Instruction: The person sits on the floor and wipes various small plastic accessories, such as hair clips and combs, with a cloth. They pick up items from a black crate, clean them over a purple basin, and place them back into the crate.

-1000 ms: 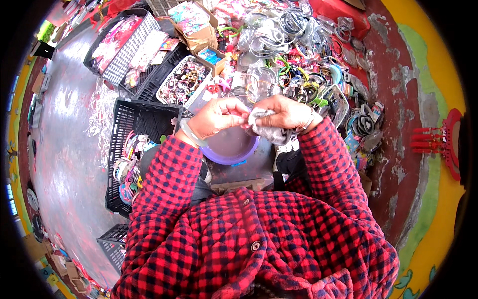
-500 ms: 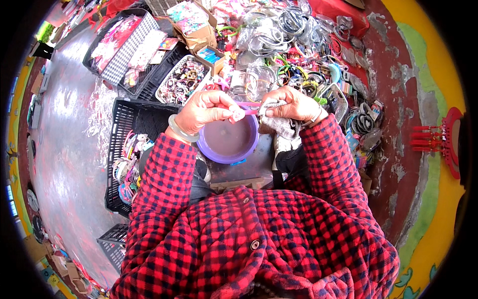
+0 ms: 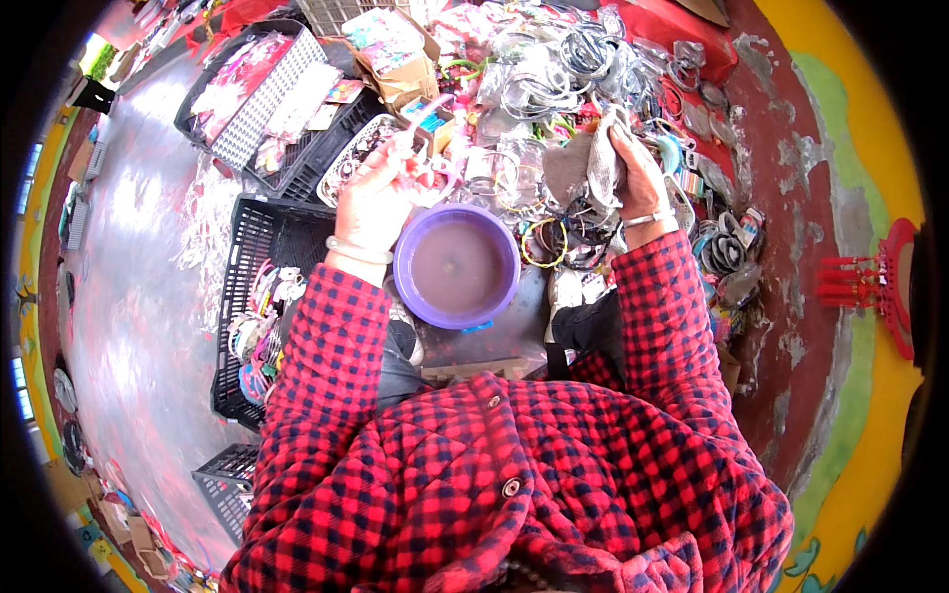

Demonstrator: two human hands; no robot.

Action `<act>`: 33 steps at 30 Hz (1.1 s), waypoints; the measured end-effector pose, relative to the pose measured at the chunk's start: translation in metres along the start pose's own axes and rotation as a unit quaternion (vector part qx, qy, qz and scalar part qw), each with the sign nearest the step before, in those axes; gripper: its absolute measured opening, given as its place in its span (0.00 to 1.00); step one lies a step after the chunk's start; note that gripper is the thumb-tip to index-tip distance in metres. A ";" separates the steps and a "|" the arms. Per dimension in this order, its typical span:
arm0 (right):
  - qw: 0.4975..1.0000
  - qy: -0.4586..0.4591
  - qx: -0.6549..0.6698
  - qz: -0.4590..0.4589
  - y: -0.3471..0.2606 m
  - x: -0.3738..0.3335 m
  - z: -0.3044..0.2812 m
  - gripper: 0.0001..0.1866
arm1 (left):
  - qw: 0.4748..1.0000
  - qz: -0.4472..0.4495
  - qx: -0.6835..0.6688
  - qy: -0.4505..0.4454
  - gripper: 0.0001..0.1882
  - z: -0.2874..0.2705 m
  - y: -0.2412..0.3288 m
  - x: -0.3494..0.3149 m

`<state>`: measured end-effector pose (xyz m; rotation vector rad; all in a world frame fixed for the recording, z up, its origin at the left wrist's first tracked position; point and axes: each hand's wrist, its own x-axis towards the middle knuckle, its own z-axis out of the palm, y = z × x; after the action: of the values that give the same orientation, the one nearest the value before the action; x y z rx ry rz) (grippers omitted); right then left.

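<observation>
My left hand [image 3: 371, 203] is closed on a pink headband [image 3: 452, 176], its curved band reaching out to the right of the fingers. The small pale piece at my fingertips is too blurred to make out. My right hand [image 3: 641, 183] grips a grey cloth [image 3: 605, 158], which hangs loosely to the left of the fingers. Between and below the two hands stands a purple basin [image 3: 513, 272] holding cloudy greyish water [image 3: 450, 267]. A yellow ring-shaped band [image 3: 544, 243] lies beside the basin, under the right hand.
A black crate [image 3: 225, 326] with several hair accessories [image 3: 259, 314] stands at the left. Beyond the hands spreads a heap of bagged headbands [image 3: 544, 89]. A white basket [image 3: 341, 176] of small items and an open carton [image 3: 400, 74] sit at the far left. My shoes [image 3: 566, 292] flank the basin.
My hands have moved apart and away from me, off the basin. The headband has gone left and up with my left hand; the cloth has come off it and hangs from my right.
</observation>
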<state>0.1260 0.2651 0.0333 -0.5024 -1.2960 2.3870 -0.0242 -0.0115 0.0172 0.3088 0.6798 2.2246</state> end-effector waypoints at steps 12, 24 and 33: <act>0.973 -0.142 -0.178 0.026 0.058 -0.016 0.074 0.16 | 0.995 -0.031 -0.052 0.082 0.09 -0.016 -0.039 0.014; 0.883 -0.089 -0.445 -0.116 0.093 -0.014 0.088 0.15 | 0.996 -0.014 -0.081 0.017 0.16 -0.007 -0.068 0.016; 0.924 -0.173 -0.337 0.049 0.057 -0.024 0.093 0.14 | 0.970 -0.116 0.133 0.169 0.14 0.008 -0.060 0.005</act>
<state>0.0933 0.1585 0.0350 -0.3284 -2.3212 2.1124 0.0125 0.0284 -0.0095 -0.0239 1.1425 1.9779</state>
